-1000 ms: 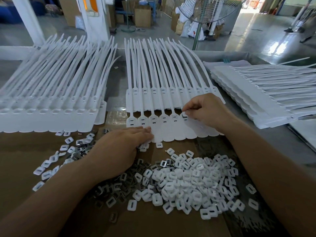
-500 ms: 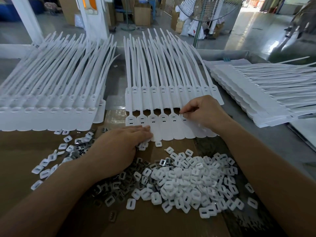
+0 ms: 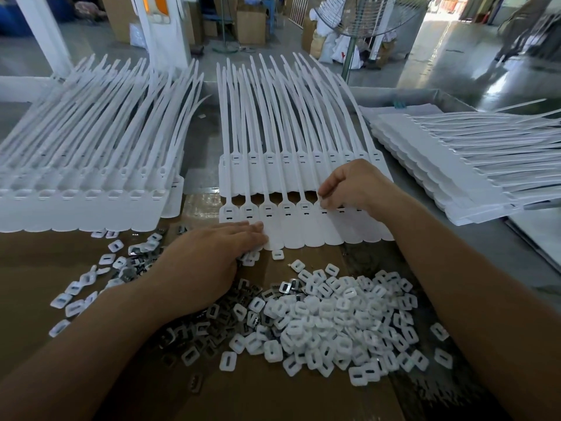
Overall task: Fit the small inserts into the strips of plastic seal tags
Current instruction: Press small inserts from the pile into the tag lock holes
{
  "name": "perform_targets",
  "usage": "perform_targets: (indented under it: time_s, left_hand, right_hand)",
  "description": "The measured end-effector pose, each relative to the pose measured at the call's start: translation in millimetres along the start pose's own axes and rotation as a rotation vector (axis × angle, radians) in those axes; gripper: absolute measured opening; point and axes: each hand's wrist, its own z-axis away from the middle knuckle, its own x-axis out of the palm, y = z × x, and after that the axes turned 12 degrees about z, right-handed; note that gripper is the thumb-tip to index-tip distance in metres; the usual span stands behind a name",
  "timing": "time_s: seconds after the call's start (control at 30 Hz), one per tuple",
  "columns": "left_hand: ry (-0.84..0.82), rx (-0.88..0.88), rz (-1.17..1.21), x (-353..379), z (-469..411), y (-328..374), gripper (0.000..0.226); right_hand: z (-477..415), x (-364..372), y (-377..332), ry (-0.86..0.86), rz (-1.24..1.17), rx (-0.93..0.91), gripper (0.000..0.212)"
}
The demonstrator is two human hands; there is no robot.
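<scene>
Currently right hand (image 3: 358, 186) pinches at a tag head on the middle strip (image 3: 291, 226) (insert itself hidden); left hand (image 3: 209, 256) lies flat on strip's near edge, inserts pile (image 3: 343, 317) just below.

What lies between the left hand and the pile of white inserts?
Nothing visible blocks it. The left hand rests flat on the strip, with the insert pile right beside it on open cardboard; only loose metal clips lie between.

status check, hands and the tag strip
Left hand flat, pinning front tag strip. Right hand pinched at a tag head. Loose inserts piled near, nothing blocking.
</scene>
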Motion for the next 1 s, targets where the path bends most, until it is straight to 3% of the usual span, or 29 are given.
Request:
perform_targets:
  time_s: [0.23, 0.6, 0.8, 1.0]
  left_hand:
    - [-0.002, 0.012, 0.007, -1, 1, -1, 0.062]
    - [0.017, 0.019, 0.004, 0, 0, -1, 0.06]
    - [0.01, -0.002, 0.009, 1, 1, -3, 0.063]
    - [-0.004, 0.006, -0.02, 2, -3, -5, 0.063]
  right_hand:
    - [-8, 1, -10, -0.121, 0.182, -0.034, 0.013]
    - [3, 7, 5, 0.027, 0.041, -0.1, 0.018]
    - [26, -5, 10, 0.033, 0.106, -0.233, 0.005]
    - [61, -13, 13, -0.223, 0.267, -0.329, 0.004]
